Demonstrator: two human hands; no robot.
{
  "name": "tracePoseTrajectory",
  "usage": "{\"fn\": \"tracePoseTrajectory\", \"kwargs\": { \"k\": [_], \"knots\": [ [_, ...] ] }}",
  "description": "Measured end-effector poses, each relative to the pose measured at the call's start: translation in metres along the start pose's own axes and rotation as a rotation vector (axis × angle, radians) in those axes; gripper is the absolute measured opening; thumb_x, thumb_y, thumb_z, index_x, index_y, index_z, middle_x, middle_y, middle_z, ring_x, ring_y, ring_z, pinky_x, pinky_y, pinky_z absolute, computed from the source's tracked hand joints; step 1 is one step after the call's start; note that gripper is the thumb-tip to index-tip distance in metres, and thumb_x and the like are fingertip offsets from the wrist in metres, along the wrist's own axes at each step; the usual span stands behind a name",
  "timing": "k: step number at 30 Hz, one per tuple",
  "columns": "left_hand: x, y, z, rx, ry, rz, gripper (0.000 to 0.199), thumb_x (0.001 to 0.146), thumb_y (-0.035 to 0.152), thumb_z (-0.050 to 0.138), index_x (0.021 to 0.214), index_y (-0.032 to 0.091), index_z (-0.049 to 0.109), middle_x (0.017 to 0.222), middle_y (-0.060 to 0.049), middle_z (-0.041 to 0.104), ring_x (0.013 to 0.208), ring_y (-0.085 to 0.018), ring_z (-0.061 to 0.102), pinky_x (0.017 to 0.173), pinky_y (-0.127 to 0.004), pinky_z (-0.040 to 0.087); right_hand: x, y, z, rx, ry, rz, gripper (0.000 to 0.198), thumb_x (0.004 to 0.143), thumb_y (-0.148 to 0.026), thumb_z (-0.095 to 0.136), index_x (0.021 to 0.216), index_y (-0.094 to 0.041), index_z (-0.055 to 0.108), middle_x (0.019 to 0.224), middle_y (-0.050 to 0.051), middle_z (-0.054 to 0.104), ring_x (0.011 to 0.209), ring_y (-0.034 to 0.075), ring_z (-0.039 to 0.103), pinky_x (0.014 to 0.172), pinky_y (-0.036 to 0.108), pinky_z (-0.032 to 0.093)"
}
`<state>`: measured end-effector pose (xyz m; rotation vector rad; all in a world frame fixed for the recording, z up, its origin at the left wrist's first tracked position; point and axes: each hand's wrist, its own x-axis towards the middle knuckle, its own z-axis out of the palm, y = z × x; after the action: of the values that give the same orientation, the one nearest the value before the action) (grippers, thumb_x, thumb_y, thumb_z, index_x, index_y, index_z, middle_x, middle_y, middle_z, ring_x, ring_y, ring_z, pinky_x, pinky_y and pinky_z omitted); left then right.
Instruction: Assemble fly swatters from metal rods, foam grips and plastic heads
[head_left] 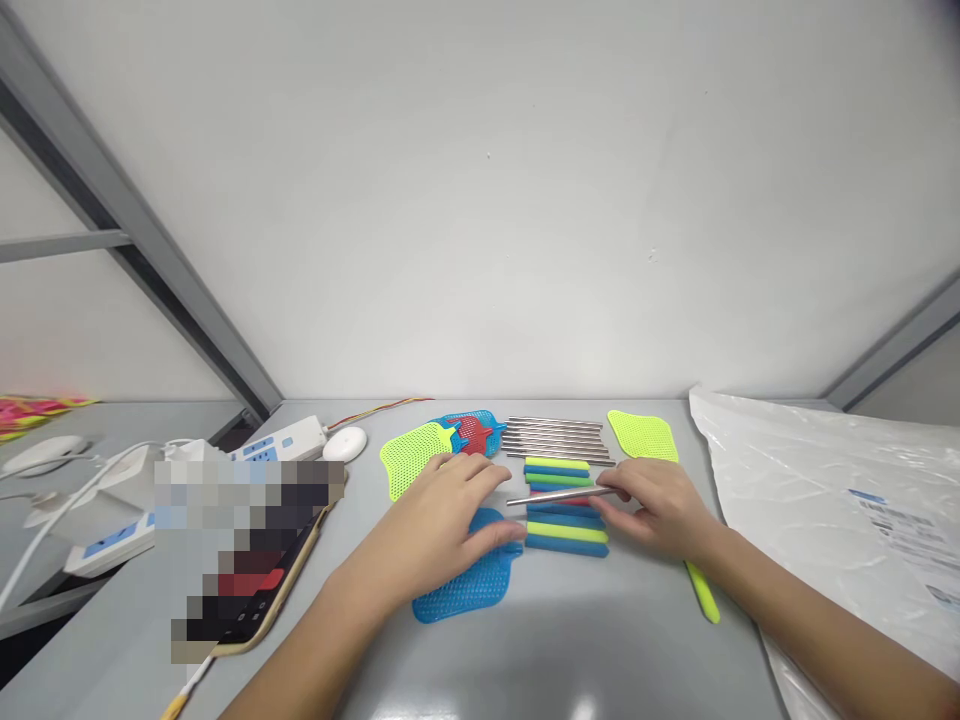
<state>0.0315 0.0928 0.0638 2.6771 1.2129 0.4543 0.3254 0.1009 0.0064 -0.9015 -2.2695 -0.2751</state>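
Observation:
My right hand (651,508) pinches one end of a slim metal rod (559,495), which points left above a row of coloured plastic handles (568,533). My left hand (457,515) hovers with fingers and thumb apart and nothing visible between them. It partly covers a blue fly swatter head (469,590) beneath it and a lime one (414,462) beyond. Behind these, red (472,434) and blue (491,425) swatter heads overlap. Several metal rods (556,438) lie side by side behind the handles. A lime swatter head (643,435) and lime handle (703,592) show on either side of my right hand.
On the right lies a large white plastic bag (840,510) with a printed label. A phone (277,590), partly blurred out, lies at the left. Near it are a power strip (289,440), a round white device (345,444) and cables. A white wall (510,250) stands behind the table.

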Motion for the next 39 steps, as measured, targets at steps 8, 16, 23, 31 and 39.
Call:
{"fn": "tracePoseTrajectory", "kwargs": {
  "k": [8,16,23,31,39],
  "knots": [
    [0.005,0.022,0.016,0.015,-0.098,0.138,0.022,0.097,0.037,0.044,0.105,0.023,0.059,0.091,-0.001,0.065,0.084,-0.02,0.057,0.078,-0.034,0.041,-0.001,-0.018,0.007,0.083,-0.034,-0.039,0.012,0.087,-0.026,0.063,0.095,-0.02,0.057,0.066,-0.002,0.058,0.059,0.012,0.05,0.057,0.026,0.034],
    [0.002,0.001,0.005,0.011,0.193,0.081,0.024,0.097,0.027,0.039,0.082,0.02,0.057,0.074,0.001,0.06,0.067,-0.015,0.052,0.066,-0.028,0.037,0.0,-0.008,0.0,0.163,0.026,0.119,0.021,0.087,-0.033,0.064,0.102,-0.021,0.056,0.077,0.002,0.062,0.067,0.013,0.055,0.059,0.025,0.04],
    [0.003,-0.012,-0.007,-0.02,0.574,-0.034,0.04,0.092,0.023,0.047,0.056,0.019,0.029,0.051,0.006,0.028,0.047,-0.009,0.028,0.051,-0.026,0.024,-0.001,-0.016,0.001,0.191,-0.091,0.065,0.015,0.087,-0.029,0.062,0.098,-0.021,0.058,0.083,0.003,0.059,0.073,0.015,0.052,0.064,0.027,0.04],
    [0.006,-0.021,0.009,-0.037,0.523,-0.084,0.039,0.091,0.024,0.046,0.056,0.018,0.03,0.051,0.006,0.029,0.048,-0.009,0.028,0.05,-0.027,0.021,0.002,-0.038,0.014,0.117,-0.284,-0.05,0.021,0.088,-0.04,0.059,0.085,-0.02,0.063,0.086,0.004,0.056,0.081,0.018,0.05,0.094,0.047,0.031],
    [0.005,-0.025,0.006,-0.029,0.54,-0.094,0.039,0.089,0.024,0.045,0.054,0.019,0.029,0.051,0.005,0.028,0.049,-0.01,0.024,0.049,-0.027,0.019,0.003,-0.042,0.009,0.116,-0.321,-0.086,0.012,0.089,-0.032,0.056,0.087,-0.02,0.059,0.09,0.004,0.058,0.084,0.018,0.055,0.098,0.052,0.031]
  ]
}}
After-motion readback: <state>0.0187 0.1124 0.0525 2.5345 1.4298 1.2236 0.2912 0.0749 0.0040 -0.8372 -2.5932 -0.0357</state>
